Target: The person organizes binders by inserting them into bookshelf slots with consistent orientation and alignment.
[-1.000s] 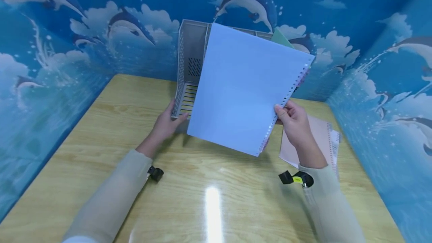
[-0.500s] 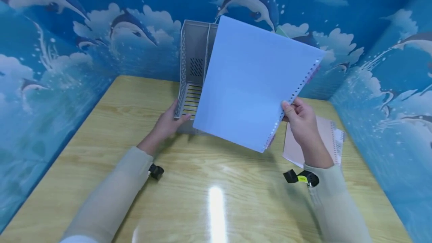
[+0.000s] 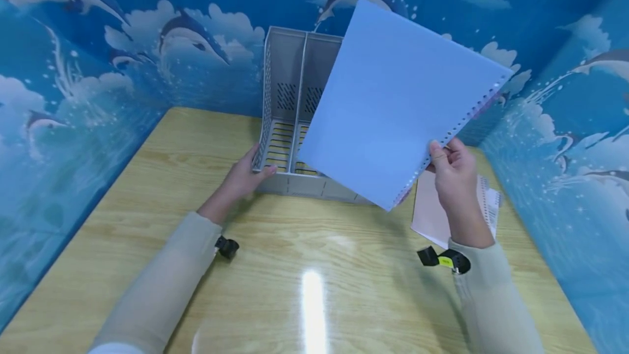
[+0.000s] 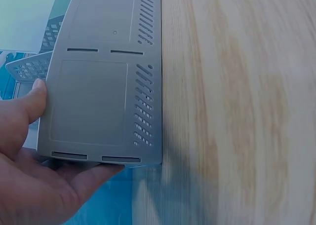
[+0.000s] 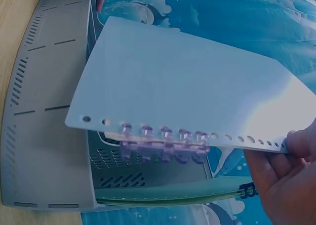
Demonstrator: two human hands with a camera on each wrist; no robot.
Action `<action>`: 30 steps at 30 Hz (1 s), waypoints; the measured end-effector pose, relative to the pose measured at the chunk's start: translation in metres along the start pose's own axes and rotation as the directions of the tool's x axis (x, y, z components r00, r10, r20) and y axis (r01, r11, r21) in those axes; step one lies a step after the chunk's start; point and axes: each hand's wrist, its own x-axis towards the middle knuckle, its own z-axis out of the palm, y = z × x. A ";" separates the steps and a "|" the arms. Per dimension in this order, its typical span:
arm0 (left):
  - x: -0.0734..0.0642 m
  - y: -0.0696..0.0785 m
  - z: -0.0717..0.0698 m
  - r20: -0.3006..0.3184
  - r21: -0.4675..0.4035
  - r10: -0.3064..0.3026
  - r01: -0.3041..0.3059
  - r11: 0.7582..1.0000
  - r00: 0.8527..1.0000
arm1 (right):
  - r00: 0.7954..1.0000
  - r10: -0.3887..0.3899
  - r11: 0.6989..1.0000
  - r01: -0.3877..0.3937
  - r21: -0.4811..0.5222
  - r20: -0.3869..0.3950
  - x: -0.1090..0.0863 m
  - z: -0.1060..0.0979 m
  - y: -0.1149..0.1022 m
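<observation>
A grey file rack [image 3: 285, 70] with upright dividers stands on the table, its front lip toward me. My left hand [image 3: 241, 176] grips its near left corner, the thumb over the front lip in the left wrist view. In my right hand [image 3: 454, 179] a pale blue loose-leaf notebook [image 3: 398, 102] is pinched by its punched edge, tilted, in front of the rack's right side. Purple binder rings [image 5: 165, 145] show along that edge in the right wrist view. A green notebook [image 5: 173, 191] stands in the rack's end compartment; the blue one hides it in the head view.
On the wooden table [image 3: 255, 277], right of the rack, lie a pink spiral notebook [image 3: 427, 209] and a white one [image 3: 493, 212] partly under it. Dolphin-printed walls [image 3: 206, 70] close in the table's back and sides.
My right hand has moved right and slightly up with the blue notebook, which tilts more and uncovers more of the rack. The left hand keeps its grip on the corner.
</observation>
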 end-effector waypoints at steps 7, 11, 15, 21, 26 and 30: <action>0.001 -0.002 -0.001 -0.010 -0.014 -0.002 0.002 1.000 1.000 | 0.996 -0.003 1.000 0.004 0.011 -0.095 0.003 -0.006 -0.002; 0.002 -0.004 -0.001 -0.007 -0.027 0.007 -0.007 1.000 1.000 | 0.987 -0.023 1.000 0.021 -0.016 -0.162 0.005 -0.010 -0.002; 0.002 -0.005 0.000 0.001 -0.041 0.011 -0.011 0.999 1.000 | 0.977 -0.025 1.000 0.023 -0.010 -0.213 0.006 -0.013 -0.003; 0.002 -0.004 0.000 -0.004 -0.073 -0.004 0.004 0.997 1.000 | 0.964 -0.005 1.000 0.000 -0.017 -0.266 0.006 -0.017 -0.005; 0.001 -0.004 -0.001 -0.007 -0.078 -0.005 0.005 0.997 1.000 | 0.952 0.003 0.999 -0.015 -0.035 -0.305 0.007 -0.020 -0.005; 0.000 -0.004 -0.001 -0.008 -0.089 -0.015 0.014 0.996 1.000 | 0.938 -0.009 0.998 -0.011 -0.057 -0.346 0.007 -0.023 -0.006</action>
